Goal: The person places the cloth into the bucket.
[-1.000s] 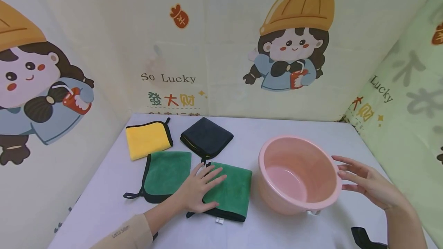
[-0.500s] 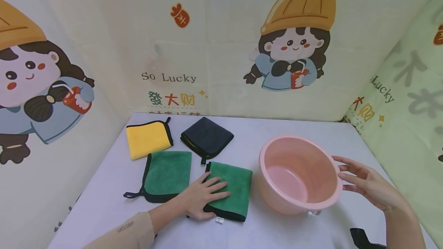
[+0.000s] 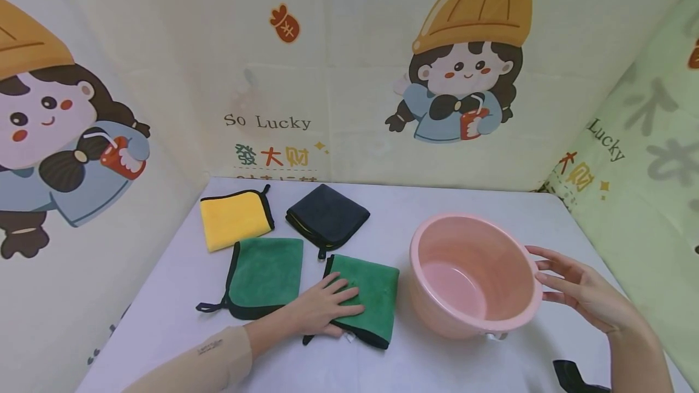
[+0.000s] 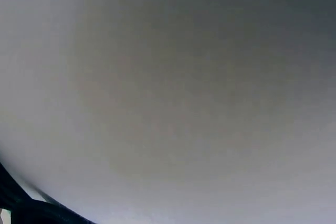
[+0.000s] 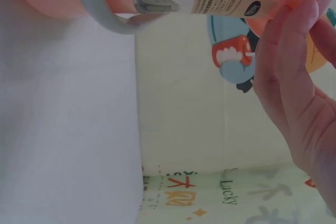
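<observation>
In the head view, my left hand [image 3: 322, 306] lies over the left edge of a folded green towel [image 3: 368, 296] with black trim. Its fingers press on top while the thumb sits under the raised front-left edge, pinching the cloth. The left wrist view is filled by a blurred pale surface, with a dark strap in its corner. My right hand [image 3: 587, 287] touches the right rim of a pink plastic bucket [image 3: 437, 314] with its fingertips, fingers loosely extended. From the right wrist, the bucket's label [image 5: 226, 3] and grey handle [image 5: 113, 17] show near that hand [image 5: 299, 82].
Left of the held towel lies a second folded green towel [image 3: 264, 278]. Behind them are a yellow towel [image 3: 235, 220] and a dark navy towel [image 3: 327, 214]. A black strap-like piece [image 3: 570, 375] stands by the right wrist. Printed cloth walls enclose the white table [image 3: 464, 196].
My left hand has slid down to the right-hand green towel's front-left edge, and its thumb has gone beneath, lifting that edge slightly. The right hand has stayed at the bucket rim.
</observation>
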Motion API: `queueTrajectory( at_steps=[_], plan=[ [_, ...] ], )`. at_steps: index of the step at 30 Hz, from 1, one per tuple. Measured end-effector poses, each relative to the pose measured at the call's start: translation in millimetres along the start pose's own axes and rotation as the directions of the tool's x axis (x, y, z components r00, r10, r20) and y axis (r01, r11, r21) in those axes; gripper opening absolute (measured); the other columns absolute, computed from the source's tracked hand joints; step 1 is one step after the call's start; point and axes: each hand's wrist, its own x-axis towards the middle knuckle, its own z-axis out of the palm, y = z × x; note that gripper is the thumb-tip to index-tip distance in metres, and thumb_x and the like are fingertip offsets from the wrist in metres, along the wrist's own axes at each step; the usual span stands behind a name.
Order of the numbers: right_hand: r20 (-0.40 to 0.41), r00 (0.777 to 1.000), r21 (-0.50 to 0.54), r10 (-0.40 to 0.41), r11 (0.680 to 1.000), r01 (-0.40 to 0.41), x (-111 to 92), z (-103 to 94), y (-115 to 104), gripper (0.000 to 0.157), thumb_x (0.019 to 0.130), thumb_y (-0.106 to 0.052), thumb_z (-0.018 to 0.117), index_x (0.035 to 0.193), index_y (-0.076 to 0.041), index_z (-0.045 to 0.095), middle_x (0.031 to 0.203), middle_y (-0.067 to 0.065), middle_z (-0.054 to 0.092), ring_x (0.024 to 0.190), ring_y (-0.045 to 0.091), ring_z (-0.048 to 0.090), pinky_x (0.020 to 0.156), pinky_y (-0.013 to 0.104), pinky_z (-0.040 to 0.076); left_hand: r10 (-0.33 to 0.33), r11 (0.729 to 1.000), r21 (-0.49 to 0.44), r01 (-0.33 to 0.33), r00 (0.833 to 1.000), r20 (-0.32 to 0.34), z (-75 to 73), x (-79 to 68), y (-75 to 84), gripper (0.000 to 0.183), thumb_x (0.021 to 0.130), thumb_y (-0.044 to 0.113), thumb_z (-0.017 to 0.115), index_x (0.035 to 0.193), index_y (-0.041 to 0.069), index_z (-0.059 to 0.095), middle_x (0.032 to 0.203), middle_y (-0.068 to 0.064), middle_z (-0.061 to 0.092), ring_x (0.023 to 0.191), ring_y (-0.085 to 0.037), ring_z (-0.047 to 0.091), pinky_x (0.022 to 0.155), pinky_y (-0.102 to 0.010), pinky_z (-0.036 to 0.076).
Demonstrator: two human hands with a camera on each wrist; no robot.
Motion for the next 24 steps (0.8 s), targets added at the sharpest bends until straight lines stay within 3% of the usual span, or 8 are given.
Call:
queueTrajectory(
  at_steps=[8, 15, 18, 24],
  plan=[
    [0.024, 1.0, 0.031, -0.02, 0.999, 0.019, 1, -1.3, 2, 0.052, 0.093, 0.01, 0.035, 0.141, -0.01, 0.031, 0.118, -0.006, 0.056, 0.099, 0.009, 0.06, 0.077, 0.031, 0.052, -0.001, 0.999, 0.044, 0.004, 0.997, -0.08, 4.7, 5.3, 2.7, 0.044, 0.089, 0.054, 0.042, 0.127, 0.032, 0.047, 0.122, 0.001, 0.048, 0.11, -0.022, 0.045, 0.098, -0.042, 0.033],
    [0.018, 1.0, 0.034, -0.009, 0.999, 0.009, 0, -1.6, 2, 0.052, 0.093, 0.009, 0.036, 0.141, -0.011, 0.032, 0.118, -0.007, 0.056, 0.099, 0.008, 0.059, 0.077, 0.032, 0.052, -0.02, 0.996, 0.084, 0.035, 0.984, -0.179, 5.3, 8.7, 4.9, 0.041, 0.083, 0.051, 0.056, 0.117, 0.029, 0.048, 0.104, 0.004, 0.049, 0.099, -0.019, 0.049, 0.091, -0.04, 0.038],
    [0.01, 1.0, 0.033, -0.005, 0.999, 0.004, 0, -1.3, 3, 0.052, 0.093, 0.009, 0.036, 0.141, -0.012, 0.033, 0.117, -0.007, 0.056, 0.099, 0.008, 0.059, 0.076, 0.032, 0.052, -0.037, 0.992, 0.105, 0.063, 0.973, -0.229, 4.3, 11.1, 4.6, 0.044, 0.078, 0.051, 0.061, 0.113, 0.028, 0.048, 0.101, 0.004, 0.049, 0.093, -0.017, 0.05, 0.088, -0.039, 0.04],
    [0.017, 1.0, 0.046, -0.015, 0.999, 0.014, 1, -1.6, 3, 0.052, 0.093, 0.009, 0.036, 0.141, -0.011, 0.033, 0.116, -0.006, 0.057, 0.098, 0.008, 0.06, 0.076, 0.033, 0.052, -0.059, 0.986, 0.125, 0.108, 0.936, -0.348, -4.9, 20.4, -3.3, 0.052, 0.069, 0.052, 0.07, 0.108, 0.025, 0.049, 0.094, 0.002, 0.048, 0.081, -0.017, 0.048, 0.082, -0.035, 0.041]
  ],
)
